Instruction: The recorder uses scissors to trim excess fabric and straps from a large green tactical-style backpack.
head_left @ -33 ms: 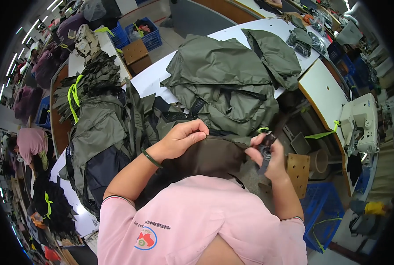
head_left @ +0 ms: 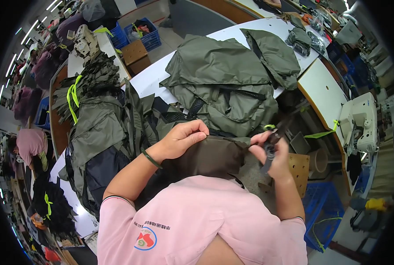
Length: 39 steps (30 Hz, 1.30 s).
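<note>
At chest height, just short of the white surface [head_left: 148, 79], a dark brown fabric piece [head_left: 210, 154] is held: its upper edge is pinched shut by the left hand [head_left: 181, 139], knuckles up, wrist bent, forearm angled in from lower left. Should that pinch slacken, the cloth could sag and its edge be lost. To the right, a black strap with buckle [head_left: 269, 150] is gripped by the right hand [head_left: 274, 157], fingers curled closed; it might twist or slip free, judging by the narrow hold.
</note>
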Motion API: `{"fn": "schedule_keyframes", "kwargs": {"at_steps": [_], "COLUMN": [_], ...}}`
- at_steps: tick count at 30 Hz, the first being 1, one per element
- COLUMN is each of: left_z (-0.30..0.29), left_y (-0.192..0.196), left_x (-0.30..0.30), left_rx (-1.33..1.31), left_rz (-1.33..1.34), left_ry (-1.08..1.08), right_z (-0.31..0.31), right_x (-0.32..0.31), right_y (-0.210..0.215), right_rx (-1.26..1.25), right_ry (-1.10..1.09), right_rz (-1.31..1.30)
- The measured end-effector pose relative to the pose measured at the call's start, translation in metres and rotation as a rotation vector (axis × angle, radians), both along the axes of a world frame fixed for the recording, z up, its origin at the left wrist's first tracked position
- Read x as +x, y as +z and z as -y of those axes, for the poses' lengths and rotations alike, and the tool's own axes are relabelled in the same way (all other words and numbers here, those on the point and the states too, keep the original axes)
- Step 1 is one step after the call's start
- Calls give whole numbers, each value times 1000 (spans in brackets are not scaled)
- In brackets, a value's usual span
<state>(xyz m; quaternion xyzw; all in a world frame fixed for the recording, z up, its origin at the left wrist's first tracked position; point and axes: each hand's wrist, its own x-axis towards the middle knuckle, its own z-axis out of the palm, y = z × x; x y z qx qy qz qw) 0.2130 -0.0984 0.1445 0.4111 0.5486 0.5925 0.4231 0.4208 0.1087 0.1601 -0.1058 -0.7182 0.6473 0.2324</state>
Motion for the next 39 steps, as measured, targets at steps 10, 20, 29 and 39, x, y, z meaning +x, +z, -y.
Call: {"fn": "schedule_keyframes", "kwargs": {"at_steps": [10, 20, 29, 39], "left_z": [-25, -13, -15, -19], "left_y": [16, -2, -10, -15], "left_x": [19, 10, 18, 25], "left_rx": [-16, -38, -233, -244], "left_rz": [-199, -245, 368, 511], "left_ry": [-145, -262, -313, -205], "right_z": [-4, -9, -15, -33], "right_x": [-12, -1, 12, 15], "right_y": [66, 35, 33, 86], "right_rx": [382, -144, -12, 1585], "right_ry": [230, 235, 150, 67], "right_rz": [372, 326, 390, 275]}}
